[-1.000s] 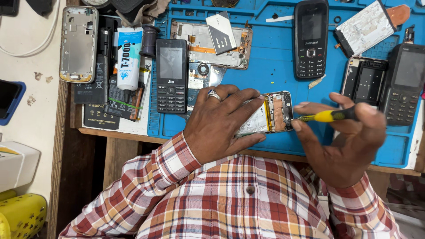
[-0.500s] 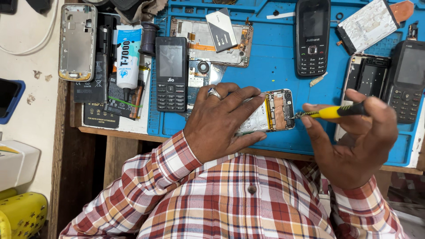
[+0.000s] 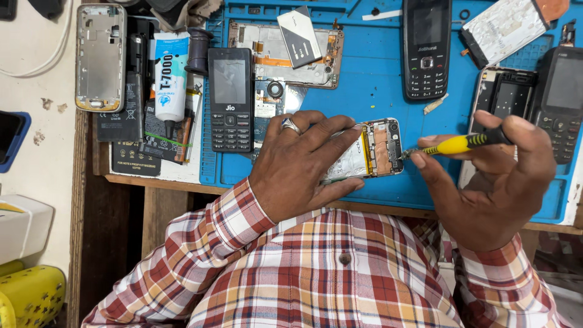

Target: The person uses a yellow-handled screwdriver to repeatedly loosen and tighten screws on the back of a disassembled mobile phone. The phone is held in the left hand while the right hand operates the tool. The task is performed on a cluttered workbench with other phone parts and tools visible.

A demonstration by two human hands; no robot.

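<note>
Opened phone (image 3: 370, 150) lies back-up on the blue work mat (image 3: 376, 79), near the mat's front edge and just above the table (image 3: 164, 182) lip. Left hand (image 3: 297, 164) lies flat across its lower half, fingers spread and pressing it down, a ring on one finger; only the upper end shows. Right hand (image 3: 492, 182) has its grip closed around a yellow-handled screwdriver (image 3: 461, 144), held level, tip touching the phone's upper right edge.

Room to move: bare mat lies right above the phone, between the black keypad phone (image 3: 230, 99) at left and a second keypad phone (image 3: 427, 48) at upper right. Beside the right hand stand an empty phone frame (image 3: 504, 91) and a dark handset (image 3: 562, 97), both close to the knuckles. Toward the body the mat ends, then the wooden table edge, then the plaid shirt (image 3: 340, 273). Left of the mat, crowded: glue tube (image 3: 170, 76), flat batteries (image 3: 130, 130), silver phone shell (image 3: 100, 58).

Looks: back cover off, silvery battery with a yellow strip along one side, copper-toned shield and small metal parts by the camera end, a thin metal rim all round. Screws too small to tell.
</note>
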